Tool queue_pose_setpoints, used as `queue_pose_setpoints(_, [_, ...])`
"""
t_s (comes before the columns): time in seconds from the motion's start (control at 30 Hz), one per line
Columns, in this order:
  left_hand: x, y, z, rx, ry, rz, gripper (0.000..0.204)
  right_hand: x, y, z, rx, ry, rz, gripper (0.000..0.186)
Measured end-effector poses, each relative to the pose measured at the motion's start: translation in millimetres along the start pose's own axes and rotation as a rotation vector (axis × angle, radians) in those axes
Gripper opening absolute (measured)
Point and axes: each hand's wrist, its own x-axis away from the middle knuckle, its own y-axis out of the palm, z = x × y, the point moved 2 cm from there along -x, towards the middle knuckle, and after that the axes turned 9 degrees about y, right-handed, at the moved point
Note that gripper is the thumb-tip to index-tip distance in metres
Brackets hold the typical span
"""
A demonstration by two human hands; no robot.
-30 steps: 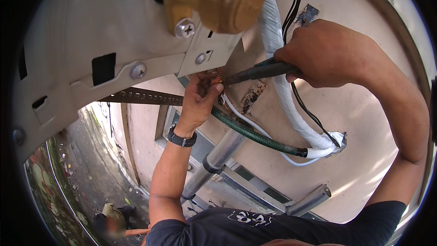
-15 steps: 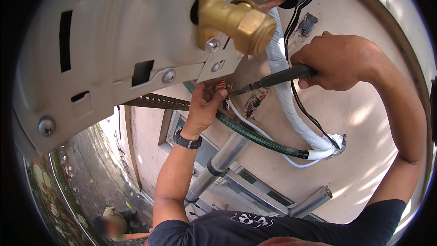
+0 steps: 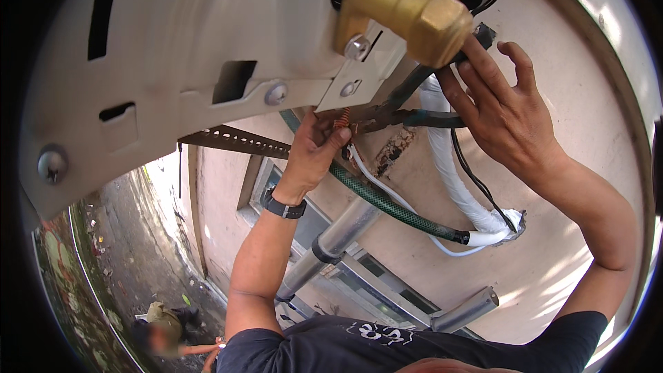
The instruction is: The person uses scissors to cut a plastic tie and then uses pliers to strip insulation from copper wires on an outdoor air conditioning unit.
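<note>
My left hand (image 3: 318, 148), a dark watch on its wrist, is closed in a pinch on a coiled orange wire (image 3: 342, 119) beneath the metal casing. White-sheathed cable (image 3: 366, 174) runs down from the pinched spot. My right hand (image 3: 507, 114) holds dark-handled pliers (image 3: 431, 119), its fingers reaching across handles that are spread wide. The pliers' jaws lie beside the wire near my left fingertips; their exact contact cannot be made out. A brass valve (image 3: 442, 27) partly covers the right fingertips and upper handle.
The beige metal casing (image 3: 173, 41) overhangs the upper left. A green hose (image 3: 394, 208) and white-wrapped pipe (image 3: 452, 173) run to a hole in the wall. Metal poles (image 3: 338, 235) stand below. Far down, a person (image 3: 162, 328) is on the ground.
The pliers' handles have gone from closed together to spread wide, and my right fingers have opened out with them. My left hand keeps its pinch. The view has shifted slightly.
</note>
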Motion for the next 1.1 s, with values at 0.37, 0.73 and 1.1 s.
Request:
queue_pose_setpoints(0.37, [0, 1, -2, 0.014, -0.01, 0.002, 0.037, 0, 15, 4, 0.073, -0.041, 0.047, 0.023])
queue_pose_setpoints(0.73, [0, 0, -7, 0.01, 0.011, 0.004, 0.037, 2, 18, 5, 0.005, -0.062, 0.056, 0.024])
queue_pose_setpoints(1.1, [0, -1, -6, -0.033, 0.024, 0.021, 0.038, 2, 20, 4, -0.015, -0.085, 0.065, 0.019])
